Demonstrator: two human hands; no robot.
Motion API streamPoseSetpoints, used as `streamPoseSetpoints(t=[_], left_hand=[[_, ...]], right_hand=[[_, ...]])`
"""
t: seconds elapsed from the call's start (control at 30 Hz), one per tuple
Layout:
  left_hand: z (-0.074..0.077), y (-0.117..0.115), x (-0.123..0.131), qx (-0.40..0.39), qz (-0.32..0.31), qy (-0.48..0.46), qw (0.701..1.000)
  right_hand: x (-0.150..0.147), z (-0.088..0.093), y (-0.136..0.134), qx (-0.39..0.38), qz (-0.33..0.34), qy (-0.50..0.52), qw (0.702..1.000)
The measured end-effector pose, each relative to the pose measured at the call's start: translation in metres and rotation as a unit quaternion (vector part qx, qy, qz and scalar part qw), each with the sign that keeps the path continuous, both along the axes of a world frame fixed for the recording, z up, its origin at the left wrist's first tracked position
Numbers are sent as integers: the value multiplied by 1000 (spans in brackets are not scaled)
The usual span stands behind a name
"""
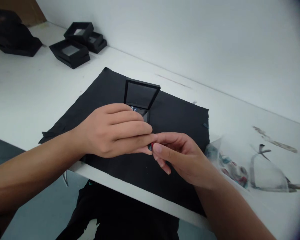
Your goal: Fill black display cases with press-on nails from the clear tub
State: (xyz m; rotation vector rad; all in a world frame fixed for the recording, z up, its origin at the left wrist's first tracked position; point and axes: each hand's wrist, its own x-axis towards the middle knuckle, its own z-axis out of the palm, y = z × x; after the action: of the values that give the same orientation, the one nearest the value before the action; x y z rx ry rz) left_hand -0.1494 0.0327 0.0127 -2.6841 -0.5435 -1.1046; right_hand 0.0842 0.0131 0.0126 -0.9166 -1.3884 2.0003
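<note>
Both hands meet over a black cloth [165, 116] spread on a white table [27, 96]. Left hand [110, 130] lies palm down, fingers extended and close together, tips touching a tiny dark-and-red item [151, 146] at the meeting point. Right hand [182, 156] comes in from the right, thumb and forefinger pinched narrow on that same small item; too small to tell what it is, looks like a bead or stud. So both hands are closed on it in a fine pinch, nothing else held.

Just behind the left hand's knuckles sits an open black display box [141, 95], lid upright with a greyish film window, base mostly hidden by the fingers; something shiny shows at the base edge, unclear.

Step in hand, as a judgement: fiddling with or joining the small piece right in front of the open box, likely mid-way, piece not yet in the box. Next move probably calls for a steady fingertip grip and a short carry back to the box base, without dropping the piece on the dark cloth where it would be hard to spot.

Also about: more black boxes [77, 45] stacked far left by the wall, clear plastic bags [240, 163] with small coloured bits to the right of the cloth
</note>
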Motion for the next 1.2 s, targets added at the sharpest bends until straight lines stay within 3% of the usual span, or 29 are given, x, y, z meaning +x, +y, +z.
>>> streamPoseSetpoints(t=[0.17, 0.27, 0.43, 0.6, 0.67, 0.8, 1.0, 1.2], left_hand=[[-11, -2, -1, 119, 39, 20, 992], [-15, -5, 1, 117, 56, 32, 991], [-16, -7, 4, 121, 52, 37, 991], [-19, -12, 7, 84, 90, 51, 991], [-21, -13, 9, 73, 92, 59, 991], [-23, -15, 11, 74, 84, 54, 992], [-24, -15, 10, 49, 97, 30, 994], [-26, -16, 9, 11, 64, -21, 998]], right_hand=[[-6, -7, -5, 121, -54, -54, 990], [-8, -9, -9, 194, -86, -86, 974], [-7, -9, -13, 237, -86, -145, 957], [-13, -12, -21, 359, -125, -220, 898], [-16, -15, -24, 372, -133, -237, 887], [-20, -18, -27, 318, -115, -217, 916], [-17, -19, -24, 160, -103, -118, 975], [-16, -24, -20, 39, -80, -10, 996]])
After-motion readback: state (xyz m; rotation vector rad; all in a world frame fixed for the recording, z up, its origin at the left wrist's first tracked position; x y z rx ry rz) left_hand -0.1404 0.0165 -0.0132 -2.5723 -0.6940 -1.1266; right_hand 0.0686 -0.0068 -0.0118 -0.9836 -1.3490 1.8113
